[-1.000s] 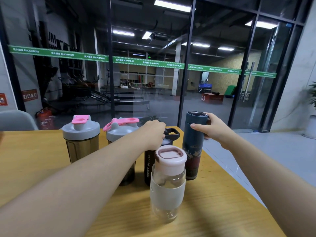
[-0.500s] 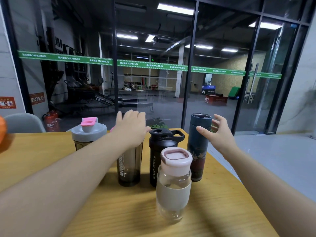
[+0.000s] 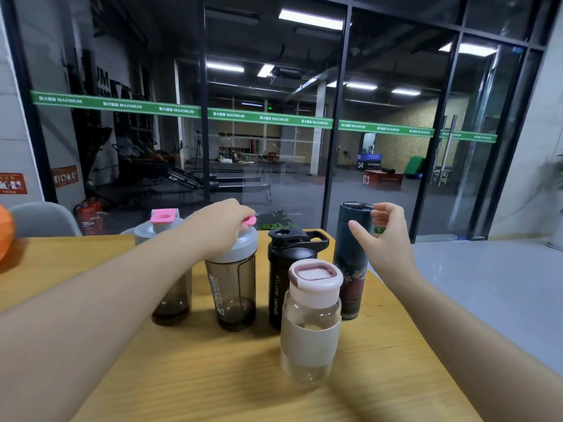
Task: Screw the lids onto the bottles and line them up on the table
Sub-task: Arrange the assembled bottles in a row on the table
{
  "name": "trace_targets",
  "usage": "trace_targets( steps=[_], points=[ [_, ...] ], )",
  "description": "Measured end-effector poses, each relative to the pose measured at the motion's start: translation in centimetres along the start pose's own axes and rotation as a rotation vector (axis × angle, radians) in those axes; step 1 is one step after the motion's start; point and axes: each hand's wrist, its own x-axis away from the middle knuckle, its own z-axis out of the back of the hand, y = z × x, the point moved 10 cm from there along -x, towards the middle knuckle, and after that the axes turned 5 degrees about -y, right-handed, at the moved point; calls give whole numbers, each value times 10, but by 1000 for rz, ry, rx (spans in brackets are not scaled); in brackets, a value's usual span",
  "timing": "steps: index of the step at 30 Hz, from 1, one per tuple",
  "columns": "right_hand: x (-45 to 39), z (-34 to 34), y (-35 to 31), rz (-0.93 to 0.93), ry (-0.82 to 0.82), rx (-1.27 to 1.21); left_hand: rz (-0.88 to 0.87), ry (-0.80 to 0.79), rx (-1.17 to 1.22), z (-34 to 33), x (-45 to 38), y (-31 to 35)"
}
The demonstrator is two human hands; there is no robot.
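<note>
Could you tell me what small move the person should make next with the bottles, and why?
Probably slide the clear bottle with the pink lid back into the row. All five bottles appear lidded, yet it stands nearer the viewer, in front of the black sport bottle. The right hand hovers free; the left hand rests on a shaker lid.

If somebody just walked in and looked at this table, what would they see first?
Probably the clear bottle with the pale pink lid, standing alone at the front of the wooden table. Behind it four more bottles stand in a row, and the left hand rests on the grey lid of the smoky shaker. The right hand hovers with loosely curled fingers beside the tall dark blue bottle at the row's right end.
</note>
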Motion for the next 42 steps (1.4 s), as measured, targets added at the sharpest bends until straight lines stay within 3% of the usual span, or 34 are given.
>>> trace_targets(
  steps=[8, 18, 22, 28, 31, 37, 40, 42],
  points=[
    [5, -15, -54, 96, -94, -107, -13, 7, 286, 31, 25, -3],
    [37, -117, -108, -83, -716, -373, -98, 130, 511, 87, 47, -8],
    [51, -139, -114, -147, -833, -354, -143, 194, 533, 108, 56, -9],
    [65, -141, -131, -154, -976, -516, -197, 327, 666, 137, 64, -11],
    [62, -136, -137, -149, -946, -602, -243, 331, 718, 147, 67, -7],
    [51, -119, -140, -103, -718, -606, -258, 420, 885, 153, 71, -16],
    [49, -114, -142, -118, -664, -626, -170, 529, 961, 139, 69, -36],
    [46, -109, -141, -144, -619, -635, -62, 557, 857, 121, 65, -48]
  ],
)
